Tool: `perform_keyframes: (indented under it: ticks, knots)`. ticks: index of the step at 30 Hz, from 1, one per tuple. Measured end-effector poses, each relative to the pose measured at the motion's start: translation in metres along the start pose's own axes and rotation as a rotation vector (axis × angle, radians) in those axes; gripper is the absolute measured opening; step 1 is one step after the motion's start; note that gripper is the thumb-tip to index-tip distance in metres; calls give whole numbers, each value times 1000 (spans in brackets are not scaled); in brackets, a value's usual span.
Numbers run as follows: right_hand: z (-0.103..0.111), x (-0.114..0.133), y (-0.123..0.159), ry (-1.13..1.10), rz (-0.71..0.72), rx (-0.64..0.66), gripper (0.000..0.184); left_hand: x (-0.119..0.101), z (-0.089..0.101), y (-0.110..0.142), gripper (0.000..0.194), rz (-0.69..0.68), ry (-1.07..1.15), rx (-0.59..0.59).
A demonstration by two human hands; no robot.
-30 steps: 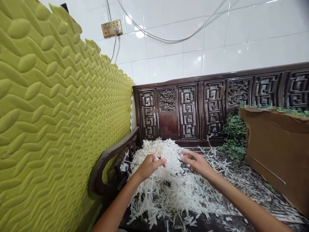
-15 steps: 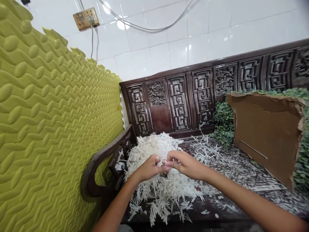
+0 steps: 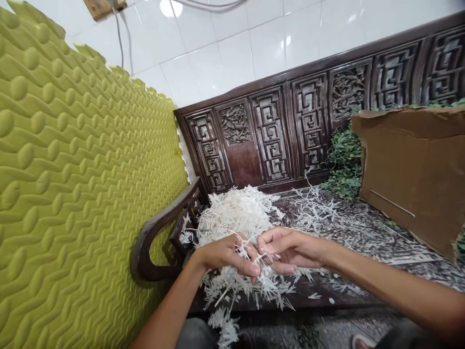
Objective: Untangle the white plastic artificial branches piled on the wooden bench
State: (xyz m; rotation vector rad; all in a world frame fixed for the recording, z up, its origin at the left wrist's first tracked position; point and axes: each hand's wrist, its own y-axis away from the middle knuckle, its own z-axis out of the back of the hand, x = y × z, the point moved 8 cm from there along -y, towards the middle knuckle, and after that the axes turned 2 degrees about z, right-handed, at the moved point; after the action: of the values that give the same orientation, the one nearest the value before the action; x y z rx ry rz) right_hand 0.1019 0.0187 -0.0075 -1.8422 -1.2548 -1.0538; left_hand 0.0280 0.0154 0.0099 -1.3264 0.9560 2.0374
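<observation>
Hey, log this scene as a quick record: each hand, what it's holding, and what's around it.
left hand: holds a white branching sprig
right hand: fingers on the same sprig
under the hands: heap of white sprigs on a dark patterned bench seat
left side: carved wooden armrest, yellow-green foam wall panel
behind: carved dark wooden bench back, white tile wall
right side: brown cardboard sheet, green foliage

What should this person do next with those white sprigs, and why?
Probably ease the hands apart slowly: the left hand and right hand seem to hold a tangled white sprig just above the white heap, so a gentle pull may free it.
</observation>
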Motion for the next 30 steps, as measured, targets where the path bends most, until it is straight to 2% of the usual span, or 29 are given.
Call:
perform_keyframes:
  ticks: [5,8,10,14,17,19,21,22,25,30]
  knots:
    - [-14,14,5,-64,93,31,12,1,10,2,25,-3,59,-14]
    - [-15,23,7,62,125,-10,14,-7,20,4,25,-67,94,-79]
    - [-3,28,7,239,137,-90,18,-10,26,3,24,-100,87,-149]
    - [37,38,15,746,133,-338,28,-5,33,-1,23,-88,3,-248]
    - [54,44,25,1074,111,-491,4,-1,33,-5,24,-86,-65,-246]
    - [53,44,28,1084,115,-527,15,-1,32,-7,25,-84,-134,-233]
    - [44,43,26,992,145,-512,14,-1,31,-8,26,-81,-225,-233]
    - [38,43,24,960,172,-502,19,-1,30,-9,26,-78,-269,-239]
    - [22,45,19,972,252,-486,21,-1,30,-14,26,-69,-374,-257]
    - [15,44,11,1011,293,-403,18,2,23,-23,26,-108,-291,-188]
